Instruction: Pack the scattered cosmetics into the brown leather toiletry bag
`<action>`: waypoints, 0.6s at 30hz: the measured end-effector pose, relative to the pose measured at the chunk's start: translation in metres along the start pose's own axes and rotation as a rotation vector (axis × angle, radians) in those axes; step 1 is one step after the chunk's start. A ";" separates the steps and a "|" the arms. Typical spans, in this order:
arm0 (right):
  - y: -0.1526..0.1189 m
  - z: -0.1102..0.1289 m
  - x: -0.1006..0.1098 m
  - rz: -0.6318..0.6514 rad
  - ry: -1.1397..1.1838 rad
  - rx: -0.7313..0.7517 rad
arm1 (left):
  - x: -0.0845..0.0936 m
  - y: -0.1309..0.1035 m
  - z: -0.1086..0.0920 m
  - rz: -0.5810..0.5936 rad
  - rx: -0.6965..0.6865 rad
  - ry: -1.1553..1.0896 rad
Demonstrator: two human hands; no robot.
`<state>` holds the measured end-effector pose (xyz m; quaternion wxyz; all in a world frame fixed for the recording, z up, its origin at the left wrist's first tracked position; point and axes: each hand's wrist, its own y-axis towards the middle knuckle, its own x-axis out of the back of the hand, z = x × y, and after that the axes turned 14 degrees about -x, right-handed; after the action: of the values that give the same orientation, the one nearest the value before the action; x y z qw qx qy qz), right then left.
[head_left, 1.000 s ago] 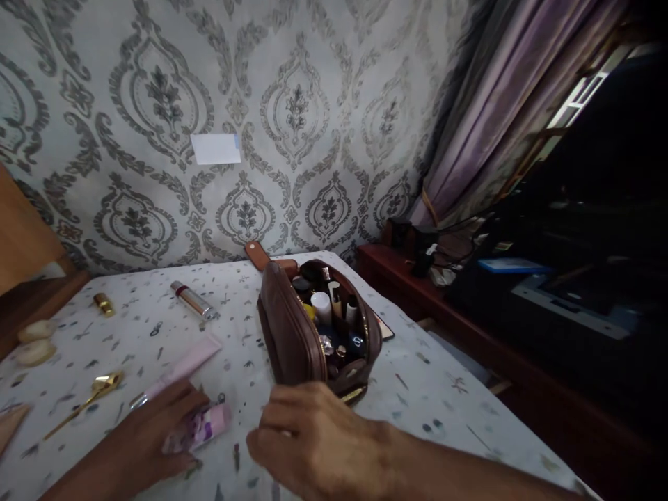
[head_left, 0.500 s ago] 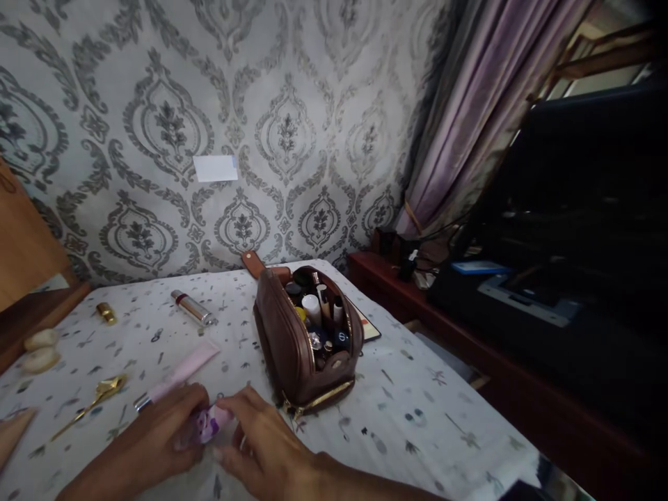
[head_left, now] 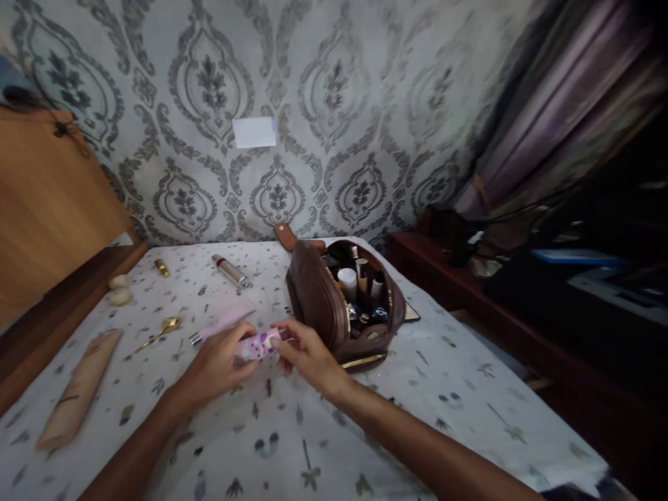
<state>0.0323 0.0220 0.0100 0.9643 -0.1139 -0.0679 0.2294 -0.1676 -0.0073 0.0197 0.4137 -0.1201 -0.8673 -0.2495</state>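
A small pink-and-purple patterned item (head_left: 258,344) is held between both hands above the cloth. My left hand (head_left: 224,358) wraps round its left end, and the fingers of my right hand (head_left: 303,351) pinch its right end. Just behind my left hand lies a pink tube (head_left: 224,319) with a silver cap. The brown bag (head_left: 318,299) stands unzipped beyond my right hand, with a white-lidded jar (head_left: 347,282) and several bottles inside.
On the patterned cloth (head_left: 292,431) are a beige tube (head_left: 81,390), a gold flower-like piece (head_left: 170,324), a silver cylinder (head_left: 229,271), a small gold item (head_left: 161,267) and two pale round objects (head_left: 120,290). A dark red ledge (head_left: 417,257) runs along the right.
The view has shifted, showing more of the left side and the whole beige tube. Both hands have lifted the patterned item, and more of it shows.
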 end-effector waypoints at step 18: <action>-0.028 0.166 0.129 -0.403 -0.648 0.587 | 0.007 0.003 0.012 -0.246 0.129 -0.547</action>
<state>0.1283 0.0880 0.1872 0.9102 0.2559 -0.3177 0.0711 -0.1786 0.0019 0.0197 0.1385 -0.0505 -0.9685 -0.2005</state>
